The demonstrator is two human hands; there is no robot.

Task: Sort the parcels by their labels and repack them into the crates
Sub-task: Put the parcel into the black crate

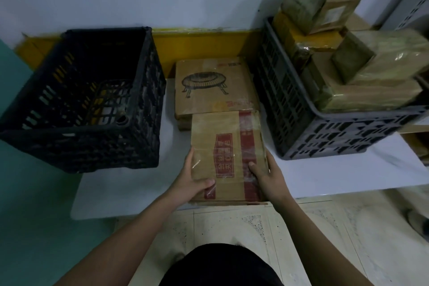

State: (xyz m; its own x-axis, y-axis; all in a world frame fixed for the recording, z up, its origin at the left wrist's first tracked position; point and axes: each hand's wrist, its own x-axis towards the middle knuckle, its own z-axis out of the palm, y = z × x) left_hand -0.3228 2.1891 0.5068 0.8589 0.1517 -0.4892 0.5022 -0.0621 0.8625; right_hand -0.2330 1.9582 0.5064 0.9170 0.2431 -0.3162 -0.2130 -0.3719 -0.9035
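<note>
1. Hands at work over a white sheet (130, 190) on the floor: my left hand (193, 181) grips the near left edge of a flat cardboard parcel with red printing (227, 153), thumb curled on top, fingers wrapped along its side.
2. My right hand (264, 174) holds the parcel's right edge, thumb pressed on the red band, fingers hidden round the side.
3. Parcel lies between two crates, its far end overlapping a cardboard box printed with a round heater drawing (209, 86).
4. Black crate (92, 146) stands to the left, holding nothing I can make out.
5. Grey crate (325, 137) sits to the right, heaped above its rim with plastic-wrapped parcels (371, 72).
</note>
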